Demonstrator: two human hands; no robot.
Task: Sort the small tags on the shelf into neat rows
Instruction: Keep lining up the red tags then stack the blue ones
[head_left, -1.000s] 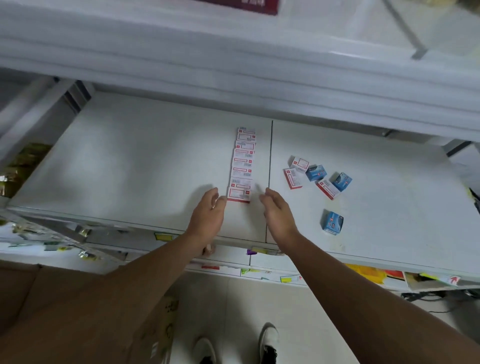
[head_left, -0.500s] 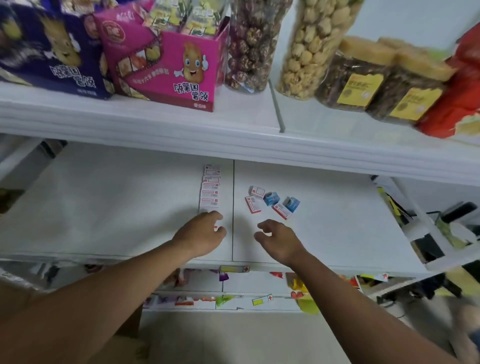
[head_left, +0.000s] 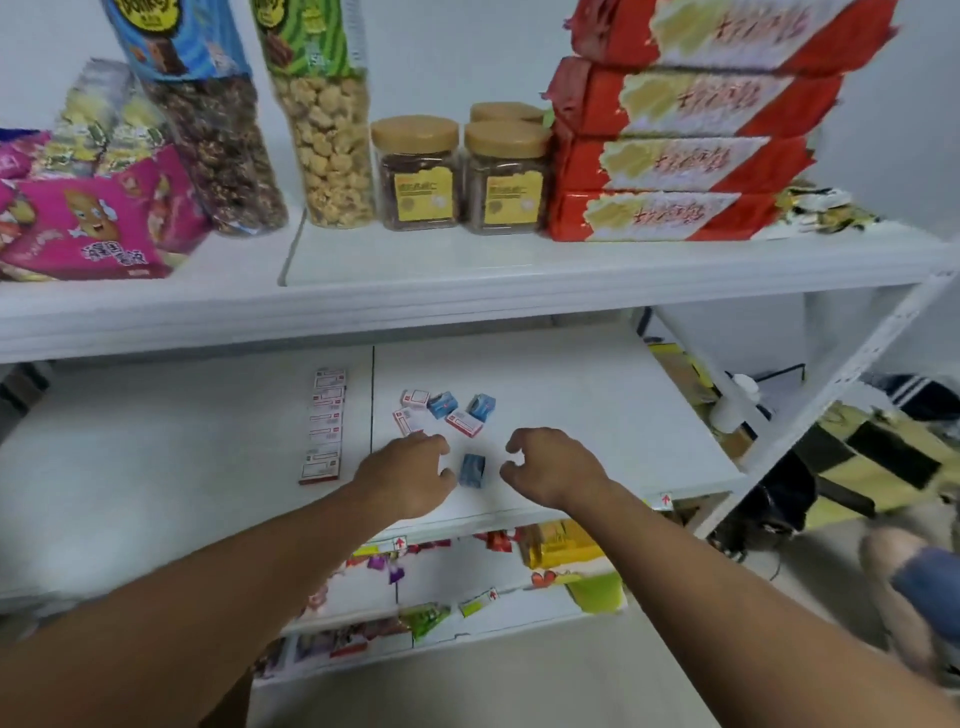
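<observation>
On a white shelf (head_left: 156, 467), a neat row of red-and-white tags (head_left: 324, 426) runs near to far on the left. To its right lie loose tags (head_left: 447, 413), red and blue. Nearer, a single blue tag (head_left: 471, 470) sits between the left hand (head_left: 410, 480) and right hand (head_left: 556, 467); both hang loosely curled, gripping nothing. Likely next: pinch it and start a row.

print on row of tags (head_left: 324, 427) too blurred to read, pink snack bag (head_left: 88, 228) cut off at left edge
</observation>
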